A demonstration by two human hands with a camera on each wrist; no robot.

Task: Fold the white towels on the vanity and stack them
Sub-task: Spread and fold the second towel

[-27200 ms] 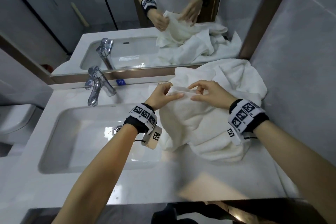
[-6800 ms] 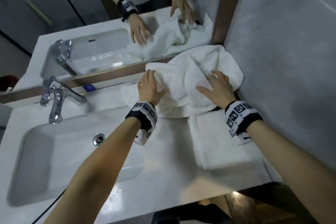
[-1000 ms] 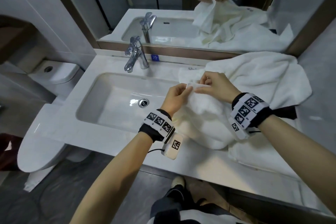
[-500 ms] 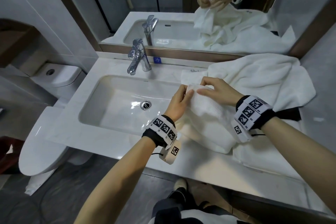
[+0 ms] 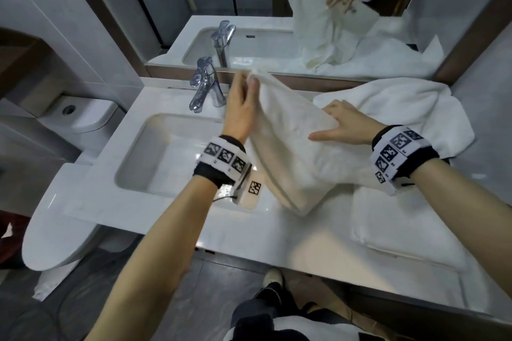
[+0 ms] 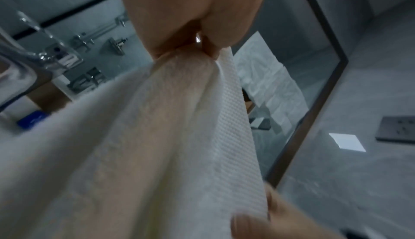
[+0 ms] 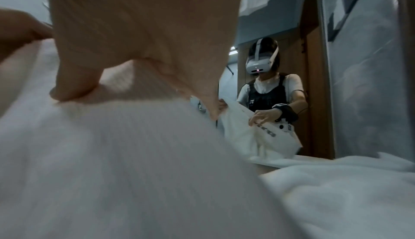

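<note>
The left hand (image 5: 241, 108) is pinching a corner of the white terry towel (image 5: 293, 147) and lifting it over the white marble vanity top (image 5: 171, 219), beside the chrome tap (image 5: 203, 83). The right hand (image 5: 343, 124) is lying spread on the towel's middle. If the pinch is slipping, the hanging near end is likely dropping into the white basin (image 5: 166, 152), or dragging across the folded white towel (image 5: 401, 224) at the near right.

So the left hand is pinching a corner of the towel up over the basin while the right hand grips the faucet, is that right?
Not quite: the right hand lies on the towel, not on the faucet, as the head view shows. The left hand does pinch its corner.
</note>
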